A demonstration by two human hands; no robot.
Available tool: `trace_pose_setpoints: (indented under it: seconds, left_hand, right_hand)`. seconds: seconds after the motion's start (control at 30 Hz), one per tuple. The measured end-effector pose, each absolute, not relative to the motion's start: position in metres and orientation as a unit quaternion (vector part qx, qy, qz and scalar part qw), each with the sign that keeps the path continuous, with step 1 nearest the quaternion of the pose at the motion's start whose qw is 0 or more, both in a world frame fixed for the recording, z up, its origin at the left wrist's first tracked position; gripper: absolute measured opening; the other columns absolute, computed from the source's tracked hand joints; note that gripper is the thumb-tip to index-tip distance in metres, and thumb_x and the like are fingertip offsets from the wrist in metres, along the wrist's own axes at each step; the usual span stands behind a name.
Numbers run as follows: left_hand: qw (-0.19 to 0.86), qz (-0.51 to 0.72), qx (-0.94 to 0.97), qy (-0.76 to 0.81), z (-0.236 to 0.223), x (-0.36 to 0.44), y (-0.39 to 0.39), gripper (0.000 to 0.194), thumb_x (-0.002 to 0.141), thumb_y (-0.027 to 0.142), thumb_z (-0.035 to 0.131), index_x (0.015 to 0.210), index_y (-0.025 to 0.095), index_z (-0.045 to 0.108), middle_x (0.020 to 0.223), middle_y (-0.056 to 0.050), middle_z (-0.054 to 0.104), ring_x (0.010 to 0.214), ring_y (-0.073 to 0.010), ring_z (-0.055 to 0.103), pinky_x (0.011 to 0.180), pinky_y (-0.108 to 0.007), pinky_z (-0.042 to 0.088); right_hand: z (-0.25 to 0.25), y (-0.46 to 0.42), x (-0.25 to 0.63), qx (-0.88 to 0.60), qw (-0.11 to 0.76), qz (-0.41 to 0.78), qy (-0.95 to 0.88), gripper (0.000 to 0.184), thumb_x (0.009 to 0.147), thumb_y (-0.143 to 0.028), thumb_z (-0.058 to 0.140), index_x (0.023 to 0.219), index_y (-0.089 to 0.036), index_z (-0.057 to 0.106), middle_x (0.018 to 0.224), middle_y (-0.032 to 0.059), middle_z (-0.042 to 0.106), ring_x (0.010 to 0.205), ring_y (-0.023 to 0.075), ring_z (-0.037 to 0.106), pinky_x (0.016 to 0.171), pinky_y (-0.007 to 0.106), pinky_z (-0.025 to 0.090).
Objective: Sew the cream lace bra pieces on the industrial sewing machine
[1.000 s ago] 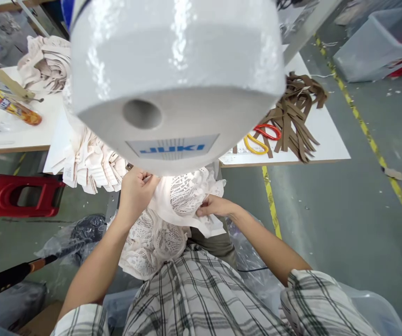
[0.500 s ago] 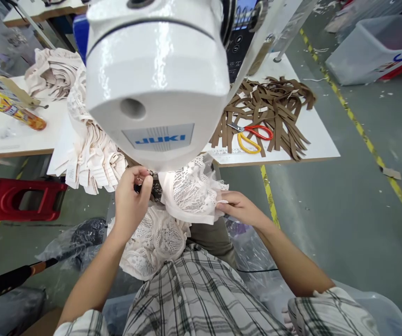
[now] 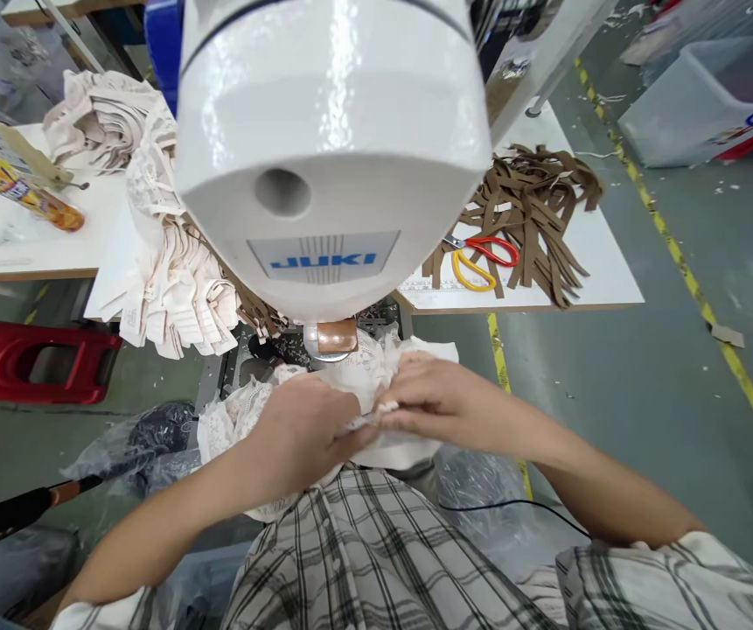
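Observation:
A white JUKI sewing machine (image 3: 330, 157) fills the upper middle of the view. Just below its head, my left hand (image 3: 307, 429) and my right hand (image 3: 432, 398) pinch the edge of a cream lace bra piece (image 3: 406, 451) between them. The fingertips nearly meet, and the fingers hide part of the fabric. More cream lace pieces (image 3: 235, 416) hang to the left, over my lap and partly behind my left forearm. A round metal part with a brown face (image 3: 331, 339) shows at the machine, right above my hands.
Brown fabric strips (image 3: 533, 210) and scissors with red and yellow handles (image 3: 484, 261) lie on the right table. Stacked cream pieces (image 3: 176, 289) cover the left side, beside a yellow bottle (image 3: 22, 192). A red stool (image 3: 35, 398) stands at left; a clear bin (image 3: 704, 101) at far right.
My left hand has left the machine's needle area and come down to the right onto the lace piece. My right hand has moved inward, and the fabric now lies lower, bunched between both hands.

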State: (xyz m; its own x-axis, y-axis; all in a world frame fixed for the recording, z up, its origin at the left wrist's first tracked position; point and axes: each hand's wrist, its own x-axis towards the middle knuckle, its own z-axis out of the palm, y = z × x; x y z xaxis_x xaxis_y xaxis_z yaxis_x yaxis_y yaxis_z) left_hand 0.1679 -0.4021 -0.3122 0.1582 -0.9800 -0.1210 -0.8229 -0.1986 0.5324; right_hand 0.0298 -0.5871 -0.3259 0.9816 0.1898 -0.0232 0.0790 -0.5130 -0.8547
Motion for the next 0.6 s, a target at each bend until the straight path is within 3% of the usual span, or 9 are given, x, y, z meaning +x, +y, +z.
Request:
trace_pose_setpoints:
  seconds: [0.1, 0.17, 0.27, 0.33, 0.4, 0.5, 0.6]
  left_hand:
    - [0.256, -0.247, 0.797, -0.488, -0.317, 0.198, -0.399, 0.039, 0.092, 0.045, 0.059, 0.064, 0.018, 0.055, 0.058, 0.001, 0.054, 0.053, -0.0110, 0.044, 0.051, -0.025, 0.026]
    - [0.292, -0.255, 0.823, -0.415, -0.318, 0.215, -0.402, 0.037, 0.090, 0.049, 0.062, 0.070, 0.018, 0.058, 0.061, 0.002, 0.055, 0.054, -0.0111, 0.047, 0.049, -0.023, 0.027]
    - [0.316, -0.237, 0.841, -0.369, -0.320, 0.230, -0.412, 0.044, 0.086, 0.046, 0.065, 0.060, 0.020, 0.042, 0.052, 0.005, 0.037, 0.047, -0.0084, 0.033, 0.046, -0.024, 0.021]
    - [0.335, -0.223, 0.839, -0.365, -0.321, 0.235, -0.419, 0.049, 0.084, 0.037, 0.066, 0.056, 0.021, 0.029, 0.050, 0.006, 0.023, 0.047, -0.0071, 0.022, 0.046, -0.026, 0.016]
    - [0.356, -0.211, 0.832, -0.371, -0.323, 0.237, -0.423, 0.049, 0.082, 0.029, 0.066, 0.057, 0.021, 0.025, 0.050, 0.006, 0.020, 0.049, -0.0071, 0.020, 0.047, -0.026, 0.016]
    - [0.364, -0.189, 0.834, -0.369, -0.325, 0.240, -0.425, 0.041, 0.079, 0.025, 0.066, 0.058, 0.021, 0.030, 0.050, 0.006, 0.024, 0.050, -0.0075, 0.023, 0.047, -0.025, 0.018]
    - [0.372, -0.172, 0.825, -0.389, -0.327, 0.244, -0.426, 0.026, 0.080, 0.026, 0.065, 0.066, 0.020, 0.044, 0.057, 0.003, 0.042, 0.055, -0.0097, 0.038, 0.050, -0.023, 0.028]
  right_hand:
    - [-0.335, -0.599, 0.051, -0.902, 0.430, -0.018, -0.037, 0.031, 0.101, -0.037, 0.053, 0.080, -0.019, 0.067, 0.077, 0.0003, 0.069, 0.076, 0.0146, 0.061, 0.101, 0.039, 0.033]
    - [-0.342, -0.605, 0.066, -0.907, 0.418, -0.052, -0.024, 0.031, 0.099, -0.037, 0.056, 0.077, -0.019, 0.067, 0.076, 0.0012, 0.069, 0.075, 0.0150, 0.060, 0.090, 0.035, 0.037]
    - [-0.349, -0.609, 0.085, -0.889, 0.455, -0.034, 0.035, 0.035, 0.095, -0.042, 0.061, 0.071, -0.018, 0.067, 0.066, 0.0000, 0.065, 0.066, 0.0134, 0.056, 0.069, 0.028, 0.036]
    - [-0.350, -0.611, 0.092, -0.866, 0.494, -0.004, 0.078, 0.036, 0.092, -0.045, 0.063, 0.070, -0.017, 0.068, 0.065, -0.0005, 0.064, 0.064, 0.0126, 0.055, 0.063, 0.026, 0.035]
    - [-0.350, -0.613, 0.097, -0.848, 0.519, 0.005, 0.101, 0.035, 0.089, -0.048, 0.066, 0.073, -0.017, 0.070, 0.069, 0.0003, 0.066, 0.067, 0.0137, 0.057, 0.062, 0.025, 0.037]
    - [-0.350, -0.616, 0.101, -0.843, 0.526, -0.018, 0.111, 0.035, 0.086, -0.050, 0.069, 0.074, -0.017, 0.070, 0.072, 0.0009, 0.067, 0.071, 0.0160, 0.060, 0.065, 0.026, 0.040]
    - [-0.351, -0.619, 0.104, -0.845, 0.522, -0.035, 0.115, 0.035, 0.085, -0.050, 0.071, 0.072, -0.018, 0.069, 0.070, 0.0003, 0.064, 0.070, 0.0163, 0.058, 0.065, 0.027, 0.041]
